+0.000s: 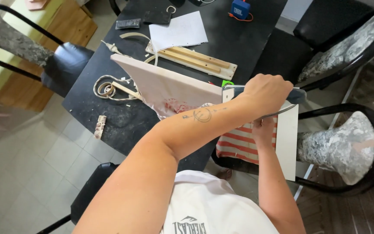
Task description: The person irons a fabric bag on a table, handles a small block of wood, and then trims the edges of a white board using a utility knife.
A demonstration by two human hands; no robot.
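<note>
My left hand (267,92) is closed around the dark handle of a saw (298,95), whose thin metal frame curves down below the hand. My left forearm crosses the view from lower left. A pale wooden panel (165,84) with a red stain lies tilted off the edge of the black table (122,117), its right end under the saw. My right hand (262,130) sits just below it, gripping the edge of a white board (288,147) that stands upright beside a red-and-white striped cloth (239,145).
On the table lie a slatted wooden board (195,60), a white paper sheet (178,30), coiled wood strips (107,89), a small wood block (100,126) and a blue speaker (240,8). Black chairs with worn padding (343,145) stand right and left.
</note>
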